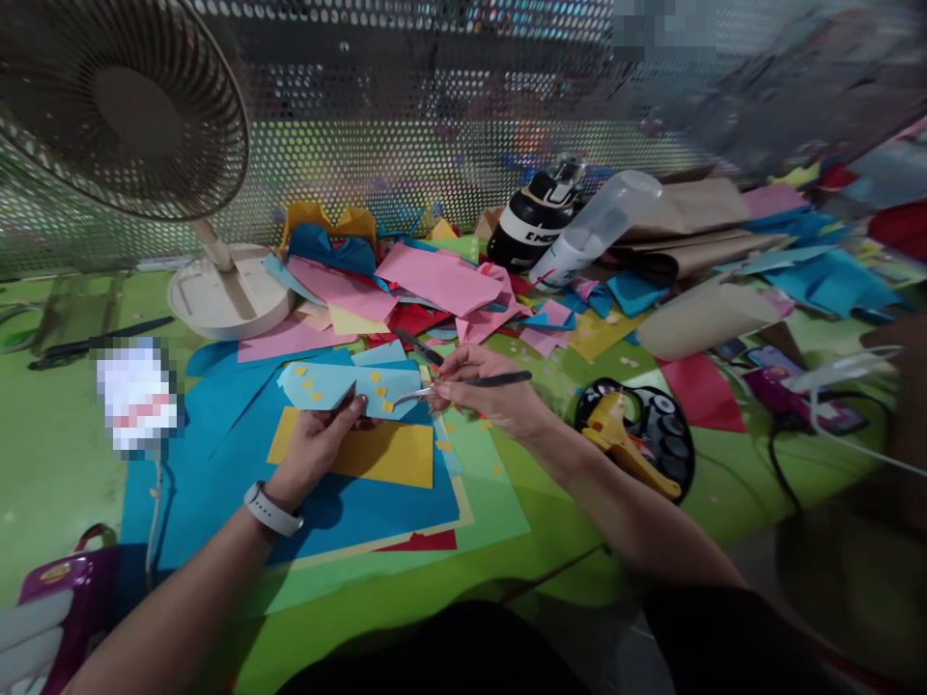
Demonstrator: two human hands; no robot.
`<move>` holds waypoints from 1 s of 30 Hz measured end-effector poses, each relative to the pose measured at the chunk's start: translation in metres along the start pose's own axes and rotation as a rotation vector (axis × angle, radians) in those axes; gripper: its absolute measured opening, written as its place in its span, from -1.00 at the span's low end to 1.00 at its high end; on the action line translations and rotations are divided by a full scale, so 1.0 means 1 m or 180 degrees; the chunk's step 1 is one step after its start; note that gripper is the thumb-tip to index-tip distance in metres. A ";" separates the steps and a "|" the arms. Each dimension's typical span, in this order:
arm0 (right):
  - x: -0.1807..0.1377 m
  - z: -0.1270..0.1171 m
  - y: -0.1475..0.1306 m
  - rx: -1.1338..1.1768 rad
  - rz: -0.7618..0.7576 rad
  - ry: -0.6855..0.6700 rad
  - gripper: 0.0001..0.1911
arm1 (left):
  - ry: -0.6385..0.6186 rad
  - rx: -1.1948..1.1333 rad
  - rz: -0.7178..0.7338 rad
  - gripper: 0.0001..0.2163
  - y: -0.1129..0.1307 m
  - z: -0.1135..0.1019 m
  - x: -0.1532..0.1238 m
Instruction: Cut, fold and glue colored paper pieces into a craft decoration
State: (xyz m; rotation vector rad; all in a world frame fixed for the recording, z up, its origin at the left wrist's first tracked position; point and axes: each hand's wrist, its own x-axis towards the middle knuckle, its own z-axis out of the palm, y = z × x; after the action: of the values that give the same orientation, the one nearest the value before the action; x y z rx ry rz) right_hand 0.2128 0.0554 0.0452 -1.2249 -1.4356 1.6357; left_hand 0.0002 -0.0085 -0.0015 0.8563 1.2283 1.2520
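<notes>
My left hand (323, 442) is closed on a light blue paper cutout (319, 386), thumb on top. Small yellow paper squares (375, 376) dot the cutout on both sides of my thumb. My right hand (482, 386) pinches a pair of tweezers (499, 379) with a dark handle. The bent metal tip reaches the right end of the cutout, close to one yellow square. Below the cutout lies a yellow paper strip (391, 454) on a large blue sheet (362, 521). More yellow bits (444, 446) lie on the light green paper (499, 502) near my right hand.
A fan (232, 299) stands back left, beside a blurred device (136, 396) with a cable. Paper scraps (435, 280), a black bottle (525, 232) and a clear bottle (604, 227) line the metal mesh. A black-and-yellow tool (630, 444) lies right of my right forearm.
</notes>
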 end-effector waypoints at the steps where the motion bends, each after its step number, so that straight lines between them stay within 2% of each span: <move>1: 0.000 0.000 -0.001 -0.0008 -0.0004 0.0000 -0.65 | -0.0007 -0.0007 0.0009 -0.67 0.000 0.000 0.000; 18: 0.000 -0.001 0.002 0.0030 -0.0123 -0.0025 -0.65 | 0.0011 -0.0032 -0.0012 -0.64 -0.001 -0.001 0.001; 21: 0.000 -0.008 0.004 0.0127 -0.0384 0.0027 -0.64 | 0.0029 -0.0007 0.0013 -0.64 -0.001 -0.001 0.001; 26: -0.001 -0.018 0.003 0.0373 -0.0889 0.0449 -0.57 | 0.0037 0.0000 0.0066 -0.58 -0.001 -0.001 0.000; 28: -0.001 -0.018 0.003 0.0164 -0.1079 0.0490 -0.52 | 0.0001 -0.0017 0.0043 -0.55 0.000 0.000 -0.002; 30: 0.001 -0.015 0.004 -0.0246 -0.1210 0.0337 -0.54 | -0.0082 0.0030 0.0042 -0.58 0.000 -0.001 -0.004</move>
State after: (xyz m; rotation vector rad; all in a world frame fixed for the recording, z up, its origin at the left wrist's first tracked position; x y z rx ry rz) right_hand 0.2266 0.0613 0.0411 -0.9887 -1.5642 1.2518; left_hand 0.0002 -0.0125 -0.0011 0.8862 1.2106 1.2430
